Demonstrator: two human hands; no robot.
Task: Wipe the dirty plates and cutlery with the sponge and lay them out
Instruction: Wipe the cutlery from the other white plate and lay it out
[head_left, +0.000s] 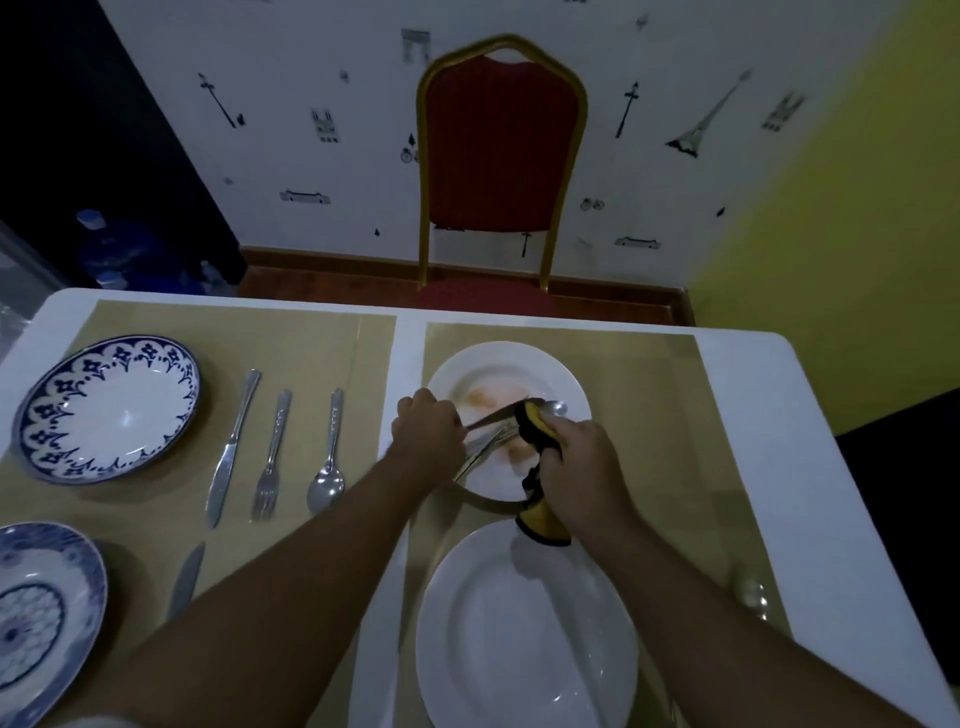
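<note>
My left hand (427, 427) grips a bundle of cutlery (488, 432) by the handles, held over a white plate (483, 371) smeared with orange-brown stains. My right hand (576, 453) is closed on a yellow and black sponge (535, 422) pressed against the cutlery tips; a spoon bowl (556, 408) pokes out beyond it. Another yellow and black sponge piece (540, 522) lies at the near rim of the stained plate. A second white plate (524, 629) sits nearer me, without visible stains.
On the left placemat lie a blue-patterned plate (106, 408), a knife (231, 449), a fork (270, 457) and a spoon (327, 454). Another blue plate (36, 618) and a knife (184, 579) are near left. A red chair (501, 150) stands beyond the table.
</note>
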